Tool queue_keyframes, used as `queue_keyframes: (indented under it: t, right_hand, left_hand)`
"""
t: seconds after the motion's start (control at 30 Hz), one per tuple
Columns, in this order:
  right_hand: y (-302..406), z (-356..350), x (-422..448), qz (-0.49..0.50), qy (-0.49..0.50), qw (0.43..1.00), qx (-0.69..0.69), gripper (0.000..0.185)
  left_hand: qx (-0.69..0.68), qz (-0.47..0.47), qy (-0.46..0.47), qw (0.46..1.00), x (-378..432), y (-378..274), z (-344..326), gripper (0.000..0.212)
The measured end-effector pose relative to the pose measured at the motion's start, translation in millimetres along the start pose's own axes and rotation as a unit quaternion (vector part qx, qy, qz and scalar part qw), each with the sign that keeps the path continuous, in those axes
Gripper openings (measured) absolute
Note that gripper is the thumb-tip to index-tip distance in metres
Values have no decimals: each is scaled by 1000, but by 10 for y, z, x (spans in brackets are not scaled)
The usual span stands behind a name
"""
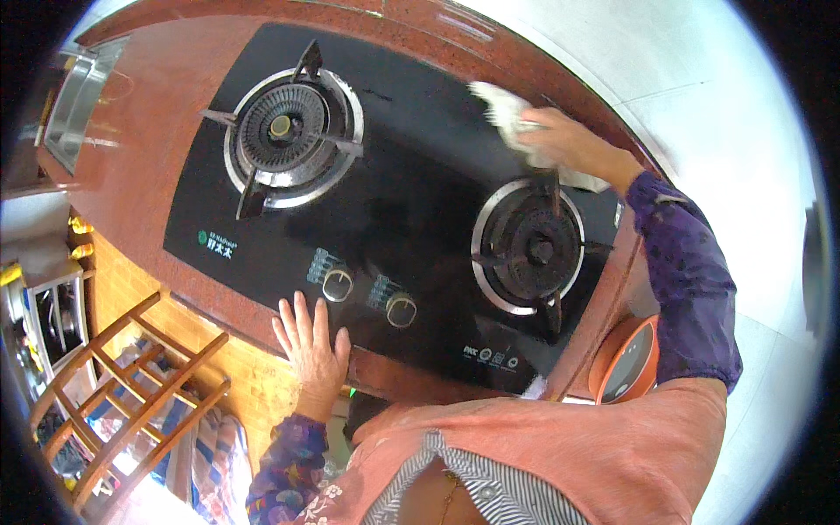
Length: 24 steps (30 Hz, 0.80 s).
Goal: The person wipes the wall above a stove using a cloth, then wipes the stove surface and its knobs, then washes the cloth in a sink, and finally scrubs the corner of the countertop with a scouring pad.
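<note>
A black glass gas hob [407,164] lies set in a red-brown stone counter. My right hand [567,141] is closed on a whitish cloth [502,115], pressed on the hob's far edge above the right burner [539,252]. Parts of the cloth are hidden under the hand. My left hand [312,348] rests flat on the counter's front edge with its fingers spread and nothing in it. Just beyond its fingertips are two round knobs, the left knob [337,285] and the right knob [401,310]. The left burner [282,126] has dark pan supports around it.
At the right, an orange bowl or basin [600,361] stands beside the counter, partly behind my arm. A steel sink [82,108] is at the far left. Below it stand a wooden ladder-back chair [138,387] and a white-framed cabinet [59,315]. A pale tiled wall [709,98] rises behind the hob.
</note>
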State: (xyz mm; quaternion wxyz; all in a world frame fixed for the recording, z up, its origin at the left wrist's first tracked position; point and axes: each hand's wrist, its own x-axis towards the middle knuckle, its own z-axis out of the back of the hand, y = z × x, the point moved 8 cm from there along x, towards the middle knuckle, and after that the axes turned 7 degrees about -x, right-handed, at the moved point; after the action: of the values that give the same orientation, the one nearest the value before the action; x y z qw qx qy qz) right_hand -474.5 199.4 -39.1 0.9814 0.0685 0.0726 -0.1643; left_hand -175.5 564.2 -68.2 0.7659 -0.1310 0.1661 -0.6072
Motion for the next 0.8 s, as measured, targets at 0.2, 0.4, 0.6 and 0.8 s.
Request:
queue_keyframes:
  t: [0.2, 0.4, 0.6, 0.8]
  right_hand:
    - [-167, 423, -101, -52, -131, 990, 28, 27]
    - [671, 147, 1249, 68, -7, 993, 92, 23]
    - [-144, 288, 1538, -90, 9, 996, -14, 27]
    - [56, 822, 2715, 140, -358, 923, -6, 30]
  left_hand:
    - [21, -8, -37, 999, -12, 13, -33, 59]
    - [45, -9, -46, 998, -33, 55, -51, 59]
    - [45, 5, -46, 998, -23, 43, -51, 60]
    - [16, 7, -14, 1000, 59, -55, -128, 62]
